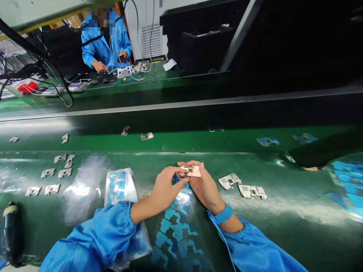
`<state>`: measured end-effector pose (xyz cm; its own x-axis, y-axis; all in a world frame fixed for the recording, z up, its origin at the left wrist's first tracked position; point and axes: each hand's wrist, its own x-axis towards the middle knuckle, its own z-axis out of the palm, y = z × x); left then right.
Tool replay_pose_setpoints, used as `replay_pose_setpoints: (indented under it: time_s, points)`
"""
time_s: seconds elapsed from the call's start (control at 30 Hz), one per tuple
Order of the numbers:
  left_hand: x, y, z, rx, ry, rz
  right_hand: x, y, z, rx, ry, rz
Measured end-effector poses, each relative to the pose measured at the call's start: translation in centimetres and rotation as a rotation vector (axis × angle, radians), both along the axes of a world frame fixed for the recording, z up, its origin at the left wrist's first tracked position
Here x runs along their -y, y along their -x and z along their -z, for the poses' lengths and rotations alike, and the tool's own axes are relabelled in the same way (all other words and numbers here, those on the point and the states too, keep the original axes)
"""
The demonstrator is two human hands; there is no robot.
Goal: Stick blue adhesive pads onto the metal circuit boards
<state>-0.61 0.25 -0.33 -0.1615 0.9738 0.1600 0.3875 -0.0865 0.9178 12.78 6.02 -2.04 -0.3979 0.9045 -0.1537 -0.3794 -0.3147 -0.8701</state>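
A small circuit board [194, 171] is held up in front of me over the green bench. My right hand [204, 188] grips it by its right end, thumb on top. At its left end, the fingers of my left hand [168, 189] close on the board, thumb pointing toward it. Under my hands lies a clear sheet with blue cut-out film pieces [179, 230]. Two more circuit boards rest right of my right hand, a tilted one [229, 181] and a wider one [252, 191]. Left of my left forearm is a plastic packet with blue film [117, 185].
Several loose boards [53, 189] and a crumpled clear plastic bag [85, 189] lie left. More boards [147, 136] sit along the green strip behind. A dark cylindrical tool [13, 230] is at lower left, blue film sheets [347, 181] far right. A co-worker [106, 45] sits opposite.
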Motion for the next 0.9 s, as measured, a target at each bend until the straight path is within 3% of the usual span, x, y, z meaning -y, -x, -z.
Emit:
replay_pose_setpoints:
  time_s: [0.43, 0.9]
  points:
    - [-0.6, -0.1, 0.7, -0.261, -0.016, -0.015, 1.2, 0.3, 1.0, 0.066, -0.139, -0.006]
    - [1.4, -1.2, 0.2, -0.12, -0.058, 0.049, 1.0, 0.1, 1.2, 0.187, -0.193, 0.061]
